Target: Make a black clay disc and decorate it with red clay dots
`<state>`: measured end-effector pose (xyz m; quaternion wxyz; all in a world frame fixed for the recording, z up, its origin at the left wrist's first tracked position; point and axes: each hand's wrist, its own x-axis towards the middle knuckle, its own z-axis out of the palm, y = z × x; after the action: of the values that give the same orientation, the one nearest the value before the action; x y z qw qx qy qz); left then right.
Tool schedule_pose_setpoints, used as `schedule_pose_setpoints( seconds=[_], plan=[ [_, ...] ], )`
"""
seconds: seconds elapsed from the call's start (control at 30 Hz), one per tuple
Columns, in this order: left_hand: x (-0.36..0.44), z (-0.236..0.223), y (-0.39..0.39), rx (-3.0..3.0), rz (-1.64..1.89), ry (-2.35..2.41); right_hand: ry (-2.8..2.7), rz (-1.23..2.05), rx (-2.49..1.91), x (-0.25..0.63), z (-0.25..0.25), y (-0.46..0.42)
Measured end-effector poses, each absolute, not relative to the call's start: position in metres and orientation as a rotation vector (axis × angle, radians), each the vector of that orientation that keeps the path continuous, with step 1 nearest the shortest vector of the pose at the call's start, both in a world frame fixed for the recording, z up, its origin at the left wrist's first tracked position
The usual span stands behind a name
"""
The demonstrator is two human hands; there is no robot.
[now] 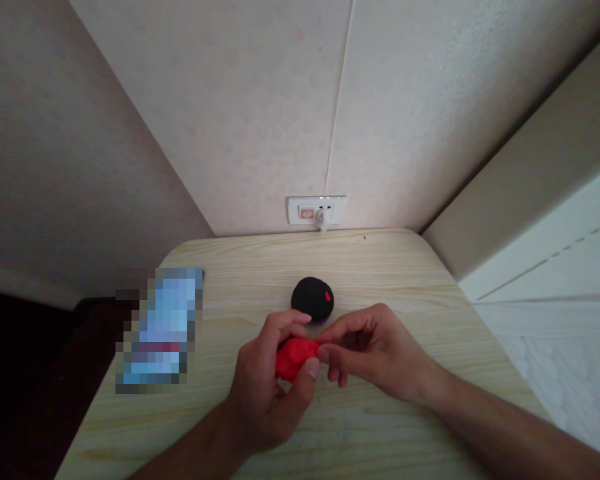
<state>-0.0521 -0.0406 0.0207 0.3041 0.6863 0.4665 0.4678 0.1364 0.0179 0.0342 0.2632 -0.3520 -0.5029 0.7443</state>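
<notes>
A lump of soft red modelling clay (293, 359) lies in my left hand (265, 380), its fingers curled round it and the thumb pressed along the near side. The thumb and forefinger of my right hand (375, 353) pinch the right end of the same lump. Just beyond both hands a rounded black lump (310, 298) rests on the table, with a small red piece (328, 296) stuck on its right side. My left fingertips come close to the black lump's near edge; whether they touch it I cannot tell.
The pale wooden table (240, 267) stands against a papered wall. At its left lies a flat, blurred-out object (165, 327). A tiny red crumb (365, 238) sits near the back edge. A wall socket (317, 211) holds a white plug with a cord running up.
</notes>
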Motion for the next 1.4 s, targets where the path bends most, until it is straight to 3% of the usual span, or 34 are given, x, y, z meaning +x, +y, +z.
schedule_pose_setpoints(
  seconds=[0.2, 0.43, 0.7, 0.97, 1.4],
  plan=[
    [-0.0503, 0.017, -0.0386, 1.894, 1.192, 1.254, -1.404, 1.961, -0.968, 0.1358, 0.0322, 0.0172],
    [-0.0503, 0.0176, -0.0372, 1.872, 1.176, 1.289, -1.797, 1.421, -0.933, 0.1377, 0.0321, 0.0136],
    [-0.0503, 0.0178, -0.0379, 1.731, 1.253, 1.248, -1.943, 1.294, -0.74, 0.14, 0.0356, 0.0176],
    [-0.0507, 0.0166, -0.0344, 1.604, 1.229, 1.269, -2.252, 0.758, -0.544, 0.1431, 0.0362, 0.0192],
    [-0.0504, 0.017, -0.0336, 1.479, 1.247, 1.225, -2.205, 0.87, -0.562, 0.1437, 0.0355, 0.0203]
  ],
)
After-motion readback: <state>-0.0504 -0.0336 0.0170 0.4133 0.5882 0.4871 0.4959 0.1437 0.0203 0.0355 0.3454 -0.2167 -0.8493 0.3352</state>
